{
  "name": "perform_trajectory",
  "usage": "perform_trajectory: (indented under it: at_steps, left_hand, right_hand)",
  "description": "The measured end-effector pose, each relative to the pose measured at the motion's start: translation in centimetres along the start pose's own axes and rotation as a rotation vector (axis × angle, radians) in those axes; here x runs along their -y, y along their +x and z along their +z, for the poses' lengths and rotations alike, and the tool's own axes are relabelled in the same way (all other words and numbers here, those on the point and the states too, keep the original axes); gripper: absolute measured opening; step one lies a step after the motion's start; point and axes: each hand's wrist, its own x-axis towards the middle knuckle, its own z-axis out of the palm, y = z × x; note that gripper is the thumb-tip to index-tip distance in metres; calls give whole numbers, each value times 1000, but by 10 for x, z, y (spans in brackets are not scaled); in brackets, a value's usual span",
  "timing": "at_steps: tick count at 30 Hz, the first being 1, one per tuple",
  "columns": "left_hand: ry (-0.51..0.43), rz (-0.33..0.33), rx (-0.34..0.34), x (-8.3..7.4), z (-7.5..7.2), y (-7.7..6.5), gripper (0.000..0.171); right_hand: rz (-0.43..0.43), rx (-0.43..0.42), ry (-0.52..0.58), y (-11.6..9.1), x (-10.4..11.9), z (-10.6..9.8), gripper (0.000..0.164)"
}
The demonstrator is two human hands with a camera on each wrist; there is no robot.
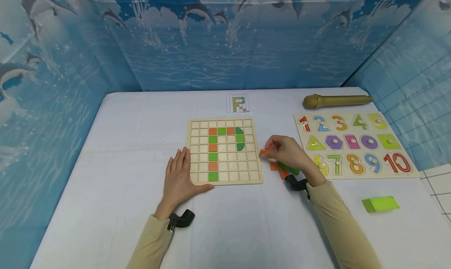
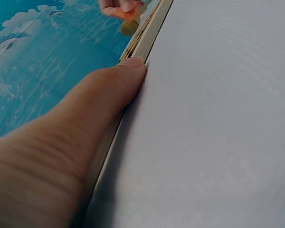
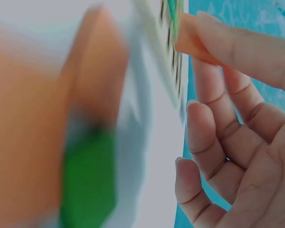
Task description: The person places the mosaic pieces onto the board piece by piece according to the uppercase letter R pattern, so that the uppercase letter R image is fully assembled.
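An orange tile is pinched by the right hand beside the right edge of the wooden grid board. The board's near-left corner is spanned by the left hand, thumb and fingers spread apart. Loose tiles are piled off the near-right corner.

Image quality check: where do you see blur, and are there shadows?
Head: fairly evenly lit, the grid board sharp; left wrist: a soft shadow on the white cloth beside the board's edge; right wrist: an orange piece and a green piece heavily blurred, the right hand clearer.
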Motion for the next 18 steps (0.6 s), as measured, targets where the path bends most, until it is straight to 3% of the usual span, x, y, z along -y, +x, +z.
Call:
perform_trajectory:
  at_steps: [6, 18]
  left_hand:
    - [-8, 6, -5, -1, 0, 0, 129]
    - [1, 3, -5, 0, -1, 0, 130]
  right_hand:
    - [-22, -20, 51, 20, 23, 15, 20]
    - [-82, -5, -14, 50, 43, 40, 14]
